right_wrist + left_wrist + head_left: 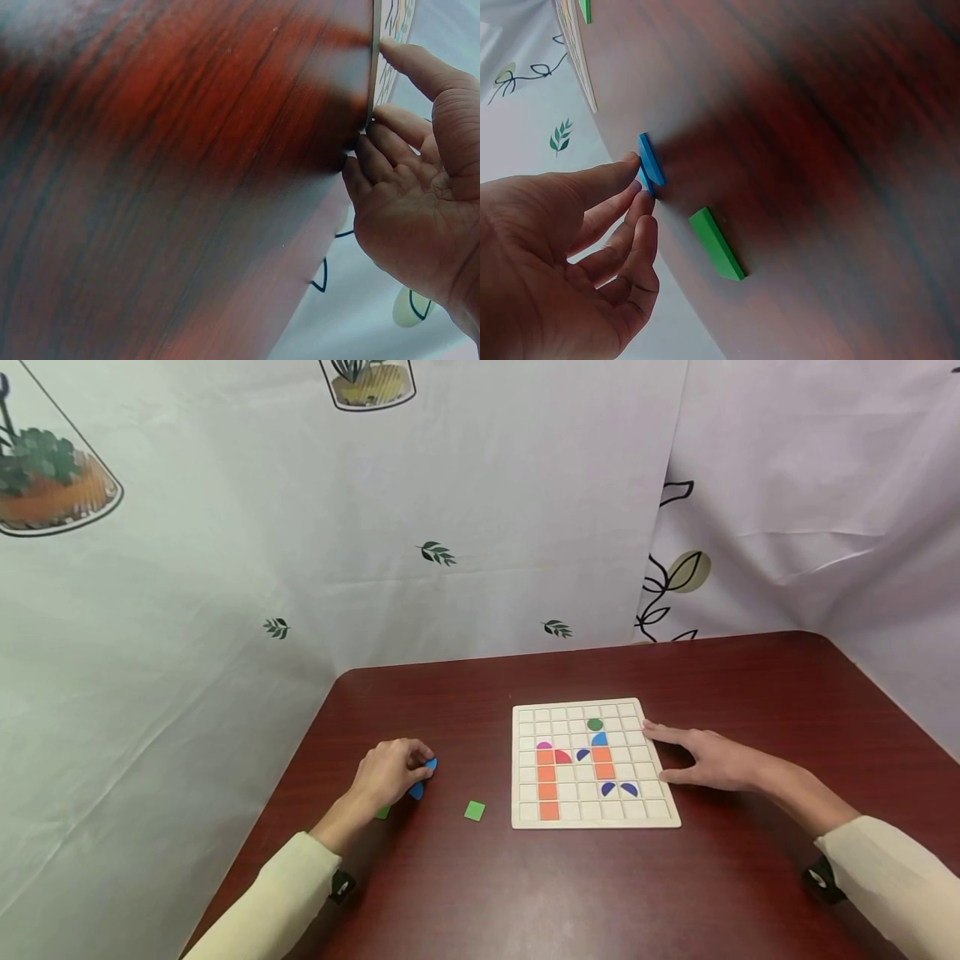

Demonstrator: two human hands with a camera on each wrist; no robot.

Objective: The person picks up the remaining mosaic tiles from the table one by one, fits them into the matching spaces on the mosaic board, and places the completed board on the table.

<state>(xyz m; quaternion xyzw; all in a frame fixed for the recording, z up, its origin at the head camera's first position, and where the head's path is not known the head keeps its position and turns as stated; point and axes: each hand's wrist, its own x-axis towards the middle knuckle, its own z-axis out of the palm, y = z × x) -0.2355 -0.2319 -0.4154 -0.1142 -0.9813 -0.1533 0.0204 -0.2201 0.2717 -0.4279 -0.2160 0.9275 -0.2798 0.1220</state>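
Note:
My left hand (pixel 386 772) is at the left of the table, its thumb and fingertips pinching a small flat blue piece (pixel 431 763) with a rounded edge. Beside those fingertips lies a second blue piece (pixel 416 791); a green piece (pixel 382 812) is partly hidden by the wrist. My right hand (pixel 712 760) has its fingers extended, with the thumb and index fingertips touching the right edge of a pale gridded board (pixel 637 756). On the board are orange squares (pixel 547 774), dark blue half circles (pixel 628 789), a green circle (pixel 595 725), and pink, red and blue pieces.
A green square (pixel 475 811) lies on the dark red-brown table (pixel 585 893) between the left hand and the board. Behind the table hangs a white cloth (pixel 487 485) printed with plants, which also runs along both sides.

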